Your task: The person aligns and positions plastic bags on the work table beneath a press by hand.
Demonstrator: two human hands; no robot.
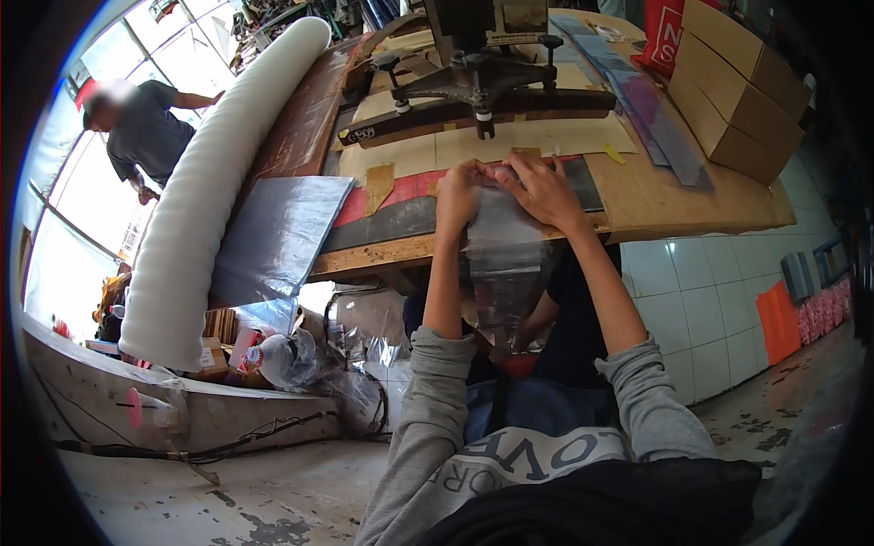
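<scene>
A strip of clear plastic film runs over the table's front edge and hangs down in front of my lap. At its upper end my left hand is closed with the fingertips pinching the film. Beside it, my right hand has bent fingers on the same film, thumb pointing toward the left hand. Both hands rest close together over a red and black strip along the table edge. Just beyond them stands a heat-sealing press with a dark bar across the table.
A stack of clear plastic sheets lies at left, beside a long white foam roll. Brown cardboard boxes stand on the right end of the table. A person stands beyond the roll.
</scene>
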